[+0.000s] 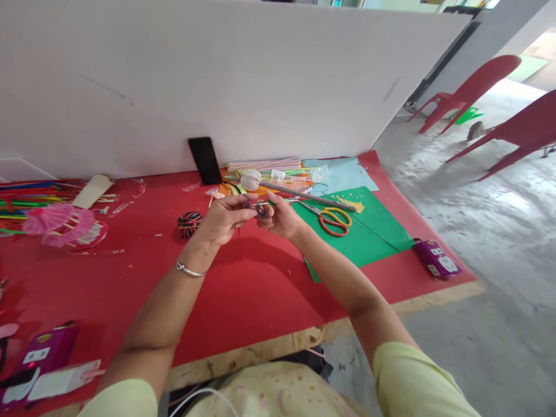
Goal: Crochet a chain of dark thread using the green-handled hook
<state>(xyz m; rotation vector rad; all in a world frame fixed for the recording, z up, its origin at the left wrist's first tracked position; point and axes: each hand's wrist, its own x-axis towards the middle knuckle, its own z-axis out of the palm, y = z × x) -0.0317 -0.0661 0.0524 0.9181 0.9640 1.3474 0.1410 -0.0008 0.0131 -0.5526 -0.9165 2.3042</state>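
Head view: two bare hands meet near the clock's centre, over a red table (252, 295). The left hand (226, 219) pinches a small, dark, multicoloured yarn piece (262, 211) between thumb and fingers; the right hand (281, 218), fingers curled, grips a slim metal tool (263, 203) against it. From the hands, a yarn ball (189, 225) sits at nine o'clock, a phone (204, 160) leans near ten, and scissors (333, 222) lie at three on a green sheet (377, 234).

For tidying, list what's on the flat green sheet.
Metal scissors with red and yellow handles, ragged yellow scrap, pale specks, thin dark strand, grey stick's end; right forearm hides part.
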